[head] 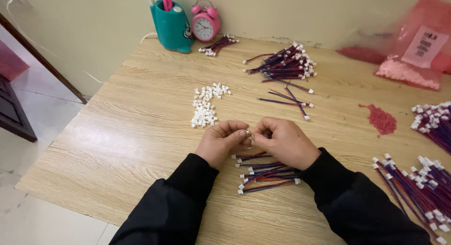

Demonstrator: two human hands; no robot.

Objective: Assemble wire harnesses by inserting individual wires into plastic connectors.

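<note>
Currently both hands meet over the wooden table (pixel 141 132). The left hand (pixel 221 142) and the right hand (pixel 284 141) have their fingertips pinched together on a very small white connector (pixel 248 133), which sits between the two thumbs, just above a short bundle of red and blue wires (pixel 265 173) lying under the wrists. Whether a wire end is already inside the small part, I cannot tell; the fingers hide it.

In my judgement the risk is a slip: the piece is tiny and held only by fingertips, so it could drop among the finished wires and be lost there. A sleeve could also sweep the loose white housings (pixel 205 105), which lie unprotected to the left of the hands.

As for containers, a teal pen holder (pixel 173 26) stands at the wall with a pink marker and a white pen in it, beside a pink alarm clock (pixel 206 23). A pink plastic bag (pixel 418 48) at the far right holds small pink pieces; a little heap of red pieces (pixel 381 119) lies outside it on the table.
</note>
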